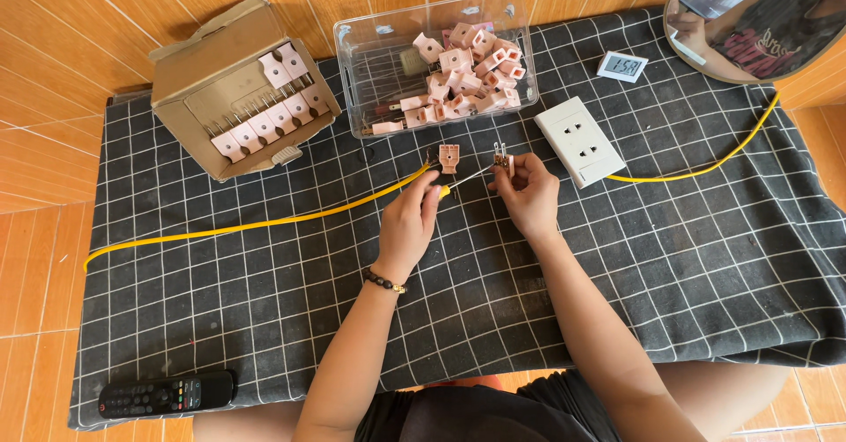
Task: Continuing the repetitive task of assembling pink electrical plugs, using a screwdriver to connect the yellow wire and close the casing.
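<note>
Our left hand (412, 217) grips a screwdriver (460, 180), tip toward the plug piece (502, 158) pinched in our raised right hand (527, 193).

Orange tiled floor (35, 257), dark grid-patterned cloth (705, 257) spread over it, round mirror (762, 19), even daylight

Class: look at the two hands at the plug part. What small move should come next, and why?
Probably bring the screwdriver tip onto the plug half: the left hand aims it there, and the right hand holds that half raised, prongs up.
</note>
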